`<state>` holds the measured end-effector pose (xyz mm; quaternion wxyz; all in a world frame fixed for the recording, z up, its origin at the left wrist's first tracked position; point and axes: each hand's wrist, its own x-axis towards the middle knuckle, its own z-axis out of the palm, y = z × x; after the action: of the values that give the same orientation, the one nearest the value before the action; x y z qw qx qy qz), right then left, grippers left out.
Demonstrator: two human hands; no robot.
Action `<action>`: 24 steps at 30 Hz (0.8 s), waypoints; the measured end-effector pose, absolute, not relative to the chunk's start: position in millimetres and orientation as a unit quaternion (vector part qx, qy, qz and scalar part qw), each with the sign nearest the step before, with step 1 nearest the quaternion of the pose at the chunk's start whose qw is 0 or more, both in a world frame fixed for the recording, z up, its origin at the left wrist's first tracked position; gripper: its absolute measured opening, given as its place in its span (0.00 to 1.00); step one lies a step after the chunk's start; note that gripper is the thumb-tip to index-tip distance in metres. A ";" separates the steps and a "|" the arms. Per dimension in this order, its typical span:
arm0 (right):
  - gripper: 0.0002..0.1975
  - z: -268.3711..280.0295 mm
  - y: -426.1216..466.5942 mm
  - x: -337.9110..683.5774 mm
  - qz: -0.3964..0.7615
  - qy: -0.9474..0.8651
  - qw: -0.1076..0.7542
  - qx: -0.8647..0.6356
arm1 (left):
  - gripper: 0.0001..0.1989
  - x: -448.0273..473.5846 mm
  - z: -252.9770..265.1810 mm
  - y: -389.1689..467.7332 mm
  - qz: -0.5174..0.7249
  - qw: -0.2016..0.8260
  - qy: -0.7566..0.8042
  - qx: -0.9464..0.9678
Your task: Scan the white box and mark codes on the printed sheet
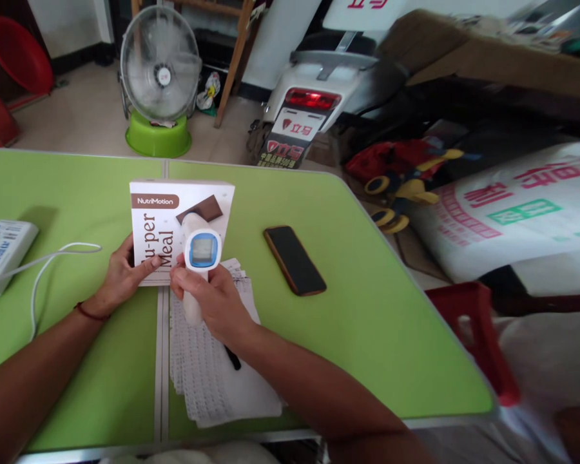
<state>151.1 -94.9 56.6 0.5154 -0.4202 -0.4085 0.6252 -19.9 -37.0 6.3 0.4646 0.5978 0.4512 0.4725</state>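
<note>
My left hand point(120, 274) grips the lower left edge of a white and brown box point(149, 225) marked "NutriMotion", its thumb across the front. The box stands upright over the green table. In my right hand point(217, 293) is a white handheld infrared thermometer point(189, 229), its fingers wrapped round the handle. The blue-rimmed screen faces me, and the thermometer's head overlaps the front of the box. Below both hands lies a stack of printed or written paper sheets point(212, 380), with a dark pen-like thing point(232, 358) partly hidden by my right hand.
A dark phone point(294, 260) lies on the green table point(377, 348) to the right. At the left are a white power strip point(9, 251) and a white cable point(33, 293). Beyond the table stand a fan point(159, 64) and a scooter point(309, 90). A red stool point(478, 341) is beside the right edge.
</note>
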 end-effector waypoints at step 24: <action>0.08 56.7 -94.8 152.0 0.613 -0.426 0.511 -0.425 | 0.30 -18.5 9.2 -37.7 0.472 0.456 0.447 0.608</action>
<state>152.0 -94.8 56.7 0.5114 -0.4249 -0.4264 0.6133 -18.5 -37.7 9.2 0.4561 0.6077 0.4470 0.4721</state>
